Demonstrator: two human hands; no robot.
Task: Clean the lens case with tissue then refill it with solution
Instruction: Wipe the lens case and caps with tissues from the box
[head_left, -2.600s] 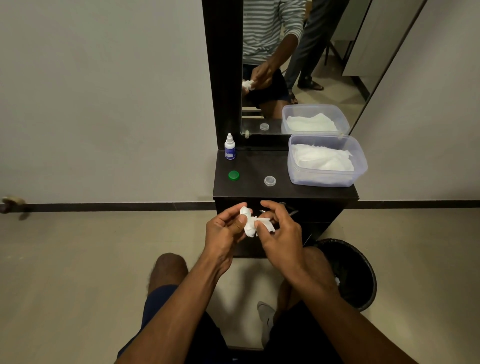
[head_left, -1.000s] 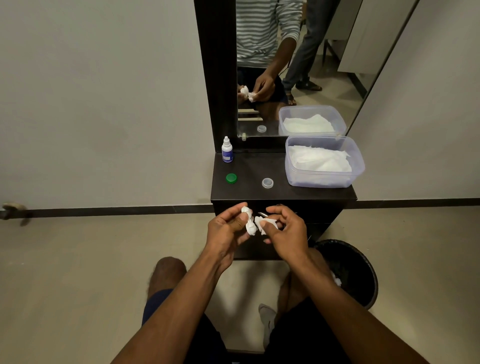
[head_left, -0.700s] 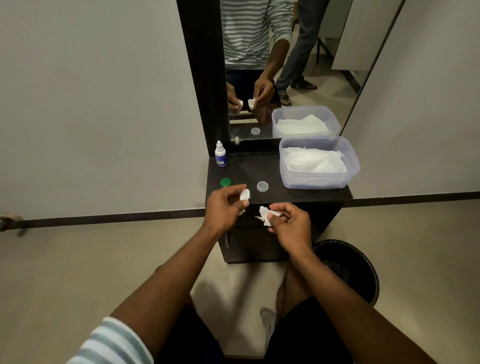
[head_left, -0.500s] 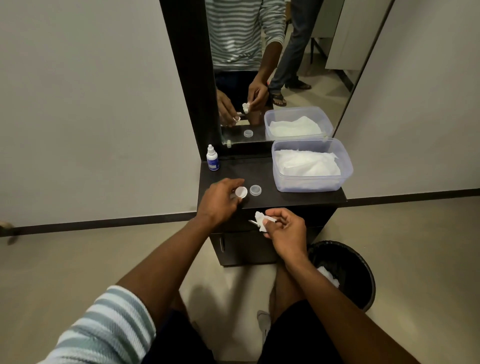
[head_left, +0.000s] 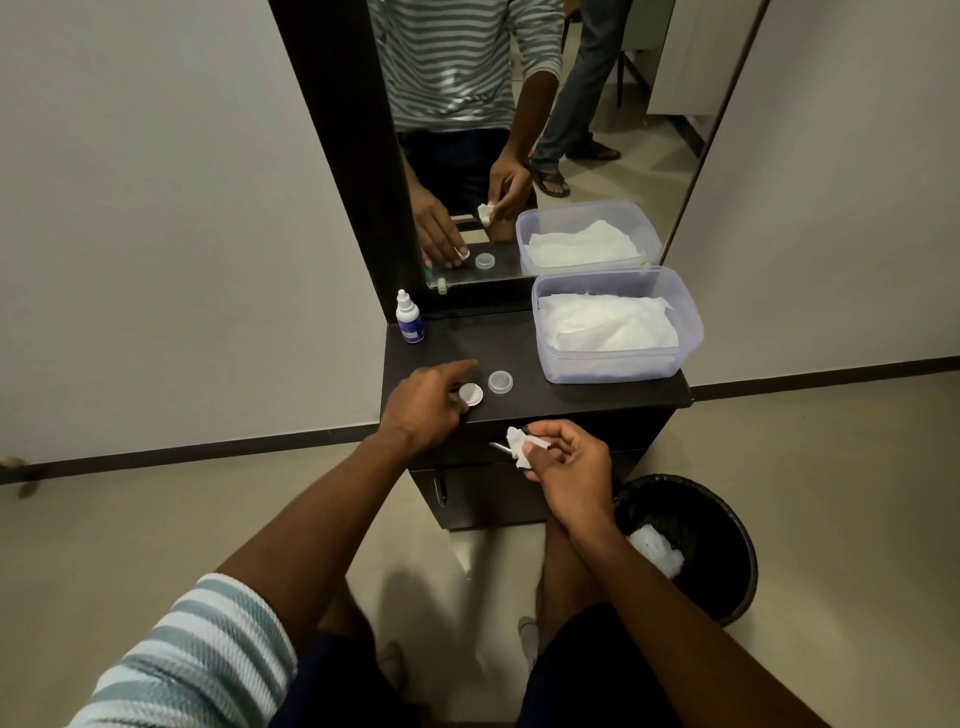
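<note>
The left hand (head_left: 423, 405) pinches the lens case (head_left: 470, 394), setting it on the shelf (head_left: 571, 400) beside a clear cap (head_left: 500, 382). The right hand (head_left: 569, 467) pinches the crumpled tissue (head_left: 519, 447). Wiping looks finished; next, likely reach the solution bottle (head_left: 409, 325) behind the case.

Head camera looks down, probably from standing.

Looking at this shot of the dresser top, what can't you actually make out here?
All in the head view:
- Green cap: not visible; the left hand covers that spot.
- White lens case cup: partly under the left hand's fingers; grip unclear.
- Dropper bottle: label too small to read.
- Bin: contents partly hidden by the right forearm.
- Tissue: crumpled in the right hand; wetness unreadable.
</note>
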